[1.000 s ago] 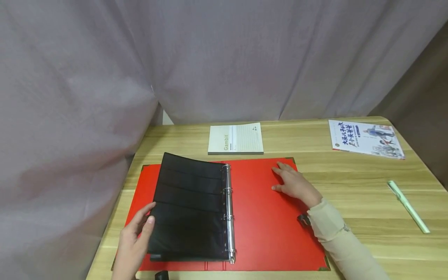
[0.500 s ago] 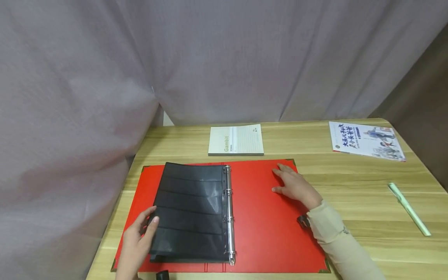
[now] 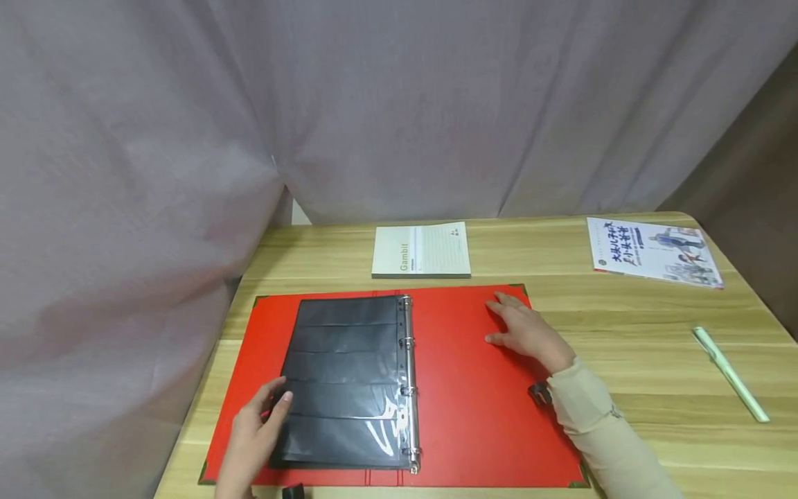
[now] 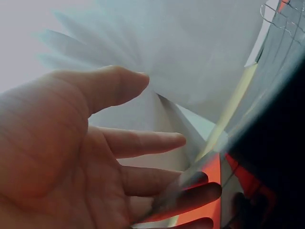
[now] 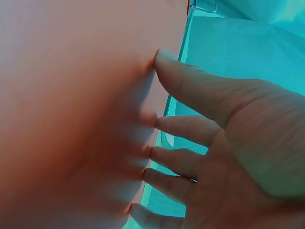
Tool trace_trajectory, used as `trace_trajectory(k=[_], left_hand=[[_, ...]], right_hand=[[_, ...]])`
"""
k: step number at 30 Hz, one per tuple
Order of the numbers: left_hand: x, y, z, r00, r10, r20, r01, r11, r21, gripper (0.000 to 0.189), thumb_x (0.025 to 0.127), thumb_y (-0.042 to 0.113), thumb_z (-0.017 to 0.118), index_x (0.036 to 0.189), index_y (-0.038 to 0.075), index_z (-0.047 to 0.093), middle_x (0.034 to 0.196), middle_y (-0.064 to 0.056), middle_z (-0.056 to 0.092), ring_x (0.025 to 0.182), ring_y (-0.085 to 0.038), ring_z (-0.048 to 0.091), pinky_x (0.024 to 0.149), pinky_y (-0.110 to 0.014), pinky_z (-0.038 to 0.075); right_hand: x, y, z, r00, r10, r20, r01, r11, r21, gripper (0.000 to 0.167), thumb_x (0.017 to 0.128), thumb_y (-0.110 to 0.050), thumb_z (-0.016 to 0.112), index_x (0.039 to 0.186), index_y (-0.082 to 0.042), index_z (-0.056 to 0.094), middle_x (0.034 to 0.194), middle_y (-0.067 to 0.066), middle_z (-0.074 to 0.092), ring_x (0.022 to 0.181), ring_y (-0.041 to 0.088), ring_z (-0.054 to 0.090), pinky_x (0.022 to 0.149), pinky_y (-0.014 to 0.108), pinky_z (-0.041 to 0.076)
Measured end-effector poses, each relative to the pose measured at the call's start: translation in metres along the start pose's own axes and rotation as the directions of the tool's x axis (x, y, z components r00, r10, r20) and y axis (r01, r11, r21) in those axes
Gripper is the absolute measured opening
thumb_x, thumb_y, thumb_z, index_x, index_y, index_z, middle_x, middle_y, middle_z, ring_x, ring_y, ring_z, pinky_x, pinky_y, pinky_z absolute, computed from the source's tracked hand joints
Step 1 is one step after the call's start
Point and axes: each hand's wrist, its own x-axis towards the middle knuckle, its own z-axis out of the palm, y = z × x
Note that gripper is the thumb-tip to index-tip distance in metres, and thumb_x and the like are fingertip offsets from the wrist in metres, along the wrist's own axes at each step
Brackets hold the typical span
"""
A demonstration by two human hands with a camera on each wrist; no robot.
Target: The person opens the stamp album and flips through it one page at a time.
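Observation:
A red ring binder [image 3: 480,416] lies spread flat on the wooden table, with a metal ring spine [image 3: 408,388] up its middle. Black pocket pages [image 3: 349,360] with clear strips lie on its left side, held by the rings. My left hand [image 3: 255,430] is at their left edge, thumb above and apart from the fingers. In the left wrist view the fingers [image 4: 143,143] are extended, the lower ones overlapping the page edge; contact is hard to tell. My right hand [image 3: 526,329] rests on the red right cover, fingers spread, fingertips touching it in the right wrist view.
Behind the binder lies a Gambit notepad [image 3: 421,251]. A white illustrated booklet [image 3: 654,252] is at the back right, and a pale green pen [image 3: 731,374] lies at the right. A grey curtain [image 3: 399,111] hangs along the table's back and left.
The black pages have come down from a raised, bowed position to lie flatter on the left side. My left hand has shifted slightly right with them. The right hand has stayed in place.

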Motion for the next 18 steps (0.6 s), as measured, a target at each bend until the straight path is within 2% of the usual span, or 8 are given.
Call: trace_trajectory(k=[7, 12, 18], left_hand=[[-0.0031, -0.0049, 0.0043, 0.999, 0.047, -0.013, -0.047, 0.999, 0.018, 0.044, 0.104, 0.022, 0.059, 0.138, -0.005, 0.056, 0.132, -0.027, 0.061, 0.120, -0.039, 0.061, 0.099, -0.054, 0.048], [-0.0036, -0.0075, 0.0059, 0.999, 0.044, -0.029, -0.043, 0.998, 0.038, 0.044, 0.103, 0.024, 0.059, 0.137, -0.005, 0.057, 0.130, -0.031, 0.061, 0.122, -0.042, 0.059, 0.100, -0.057, 0.046], [-0.0028, -0.0090, 0.0067, 0.999, 0.036, -0.027, -0.033, 0.993, 0.113, 0.048, 0.103, 0.027, 0.060, 0.136, -0.008, 0.057, 0.131, -0.033, 0.059, 0.126, -0.046, 0.055, 0.102, -0.061, 0.043]], right_hand=[[0.0007, 0.0013, -0.0004, 1.000, -0.003, -0.014, 0.003, 1.000, 0.005, 0.071, 0.088, -0.018, 0.080, 0.143, 0.012, 0.047, 0.153, 0.036, 0.032, 0.141, 0.053, 0.028, 0.110, 0.063, 0.032], [0.0024, 0.0007, -0.0004, 1.000, -0.004, -0.012, 0.004, 1.000, 0.010, 0.071, 0.088, -0.018, 0.079, 0.144, 0.012, 0.046, 0.154, 0.036, 0.031, 0.141, 0.053, 0.028, 0.111, 0.064, 0.031], [0.0049, -0.0012, -0.0007, 1.000, -0.004, -0.009, 0.004, 1.000, 0.009, 0.071, 0.089, -0.017, 0.079, 0.144, 0.011, 0.045, 0.155, 0.035, 0.031, 0.142, 0.053, 0.027, 0.112, 0.063, 0.029]])
